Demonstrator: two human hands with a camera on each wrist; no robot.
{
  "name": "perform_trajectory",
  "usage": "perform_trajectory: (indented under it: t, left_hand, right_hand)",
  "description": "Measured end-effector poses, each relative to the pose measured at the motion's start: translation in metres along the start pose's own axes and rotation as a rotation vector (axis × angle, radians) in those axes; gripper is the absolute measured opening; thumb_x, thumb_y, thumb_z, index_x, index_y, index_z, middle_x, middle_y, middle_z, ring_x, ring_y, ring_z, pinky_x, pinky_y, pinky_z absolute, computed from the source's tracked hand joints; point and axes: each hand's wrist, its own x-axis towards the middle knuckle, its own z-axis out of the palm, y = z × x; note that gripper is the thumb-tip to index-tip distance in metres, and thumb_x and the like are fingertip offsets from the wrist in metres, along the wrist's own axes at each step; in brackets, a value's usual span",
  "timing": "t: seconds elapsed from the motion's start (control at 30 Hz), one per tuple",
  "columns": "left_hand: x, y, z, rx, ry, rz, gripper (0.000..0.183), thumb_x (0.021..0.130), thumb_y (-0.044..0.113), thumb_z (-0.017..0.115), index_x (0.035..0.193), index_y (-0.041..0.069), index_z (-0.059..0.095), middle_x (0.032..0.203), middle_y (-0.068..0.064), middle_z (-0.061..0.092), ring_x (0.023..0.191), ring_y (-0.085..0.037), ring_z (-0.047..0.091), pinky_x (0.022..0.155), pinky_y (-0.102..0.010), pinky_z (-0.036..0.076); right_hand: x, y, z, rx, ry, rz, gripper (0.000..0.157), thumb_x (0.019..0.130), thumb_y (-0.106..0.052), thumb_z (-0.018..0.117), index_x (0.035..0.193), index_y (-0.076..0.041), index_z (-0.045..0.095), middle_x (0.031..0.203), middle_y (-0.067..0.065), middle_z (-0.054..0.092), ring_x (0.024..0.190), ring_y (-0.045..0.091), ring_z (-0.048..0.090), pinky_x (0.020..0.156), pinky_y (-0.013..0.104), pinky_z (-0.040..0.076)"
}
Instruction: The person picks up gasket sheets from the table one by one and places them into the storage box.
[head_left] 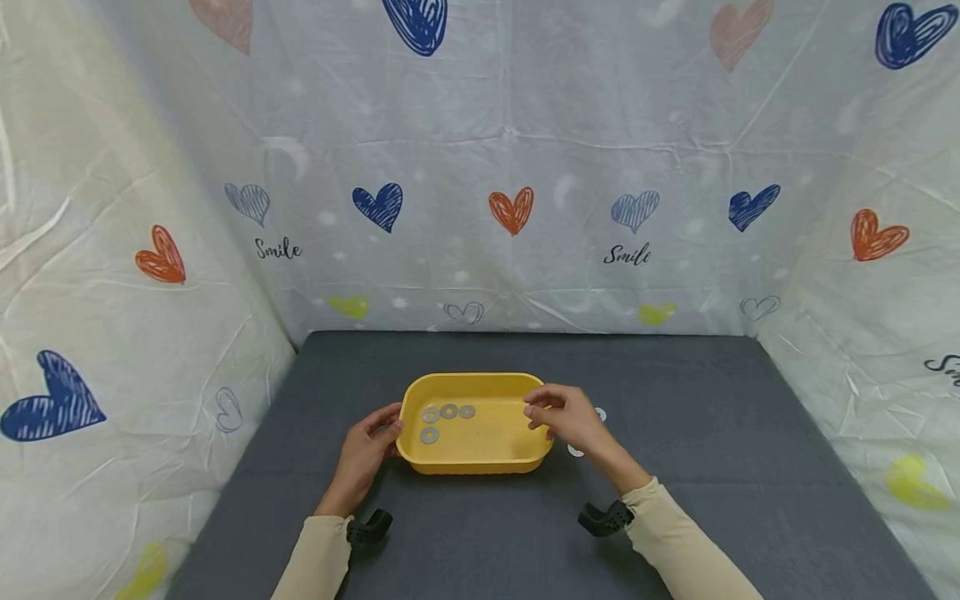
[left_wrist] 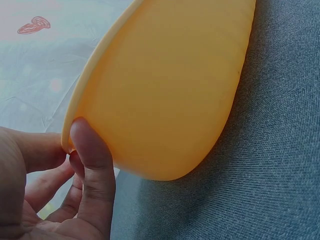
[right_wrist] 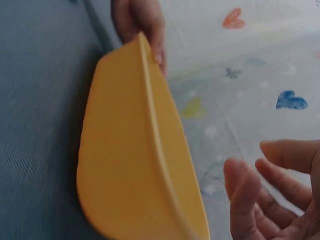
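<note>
A yellow plastic tray (head_left: 480,454) with rounded corners sits on the dark cloth in the head view. Several flat grey washers (head_left: 448,411) lie on its floor toward the left. My left hand (head_left: 366,454) pinches the tray's left rim between thumb and fingers, seen close up on the rim (left_wrist: 82,97) in the left wrist view. Over the tray's right end hovers my right hand (head_left: 564,414), its fingers loosely bent and apart, with nothing visible between them (right_wrist: 272,195). Beside that hand, two pale washers (head_left: 576,451) on the cloth are partly hidden by it.
A dark grey cloth (head_left: 675,392) covers the table. Pale sheets printed with hearts (head_left: 465,108) hang behind it and at both sides. A black wrist strap (head_left: 369,528) is on each forearm.
</note>
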Motion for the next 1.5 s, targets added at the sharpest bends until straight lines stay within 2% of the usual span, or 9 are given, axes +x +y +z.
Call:
perform_trajectory:
  t: [0.2, 0.4, 0.5, 0.7, 0.9, 1.1, 1.5]
  left_hand:
    - [-0.001, 0.000, 0.001, -0.006, 0.003, -0.008, 0.042, 0.099, 0.020, 0.060, 0.139, 0.011, 0.053, 0.120, -0.012, 0.054, 0.085, -0.013, 0.062, 0.068, -0.026, 0.055]
    - [-0.001, 0.000, 0.001, 0.005, 0.005, -0.007, 0.045, 0.099, 0.022, 0.060, 0.141, 0.011, 0.051, 0.121, -0.011, 0.054, 0.087, -0.012, 0.062, 0.069, -0.025, 0.055]
    - [0.000, 0.000, 0.001, 0.001, 0.003, -0.009, 0.044, 0.099, 0.023, 0.060, 0.141, 0.012, 0.052, 0.122, -0.012, 0.053, 0.088, -0.013, 0.062, 0.069, -0.025, 0.055]
    - [0.002, -0.001, 0.000, -0.003, -0.008, -0.027, 0.044, 0.100, 0.021, 0.059, 0.142, 0.012, 0.051, 0.123, -0.011, 0.053, 0.086, -0.011, 0.061, 0.068, -0.024, 0.054]
    - [0.002, 0.000, -0.001, -0.009, -0.018, -0.033, 0.045, 0.100, 0.019, 0.058, 0.143, 0.009, 0.049, 0.122, -0.011, 0.053, 0.084, -0.010, 0.060, 0.068, -0.024, 0.054]
    - [0.001, 0.001, 0.001, 0.001, 0.005, -0.013, 0.041, 0.099, 0.019, 0.059, 0.140, 0.012, 0.053, 0.120, -0.012, 0.053, 0.084, -0.013, 0.061, 0.068, -0.024, 0.055]
    - [0.001, 0.001, -0.002, -0.001, -0.002, -0.009, 0.043, 0.099, 0.020, 0.059, 0.141, 0.012, 0.052, 0.118, -0.011, 0.053, 0.082, -0.013, 0.060, 0.068, -0.025, 0.055]
  right_hand:
    - [-0.011, 0.010, -0.018, -0.055, -0.003, -0.051, 0.026, 0.091, -0.024, 0.071, 0.112, -0.009, 0.070, 0.098, 0.019, 0.071, 0.083, 0.039, 0.066, 0.058, 0.033, 0.053]
    - [-0.019, 0.025, -0.032, -0.134, 0.059, -0.135, 0.027, 0.091, -0.022, 0.072, 0.112, -0.007, 0.070, 0.101, 0.009, 0.072, 0.086, 0.027, 0.068, 0.066, 0.030, 0.055]
    - [-0.023, 0.034, -0.039, -0.166, 0.095, -0.160, 0.029, 0.090, -0.024, 0.072, 0.112, -0.006, 0.070, 0.103, 0.008, 0.072, 0.087, 0.020, 0.068, 0.069, 0.028, 0.055]
    - [-0.027, 0.050, -0.052, -0.231, 0.157, -0.148, 0.027, 0.090, -0.025, 0.073, 0.112, -0.009, 0.072, 0.098, 0.006, 0.070, 0.081, 0.011, 0.064, 0.064, 0.030, 0.055]
    - [-0.027, 0.066, -0.062, -0.299, 0.211, -0.170, 0.025, 0.088, -0.018, 0.074, 0.110, -0.006, 0.073, 0.087, 0.004, 0.069, 0.077, 0.010, 0.064, 0.070, 0.026, 0.053]
    - [-0.025, 0.075, -0.069, -0.346, 0.255, -0.142, 0.026, 0.087, -0.017, 0.075, 0.110, -0.006, 0.073, 0.085, 0.003, 0.068, 0.079, 0.014, 0.064, 0.072, 0.028, 0.051]
    - [-0.015, 0.088, -0.077, -0.398, 0.353, -0.043, 0.023, 0.085, -0.015, 0.076, 0.107, -0.008, 0.075, 0.085, 0.005, 0.069, 0.080, 0.015, 0.063, 0.068, 0.024, 0.048]
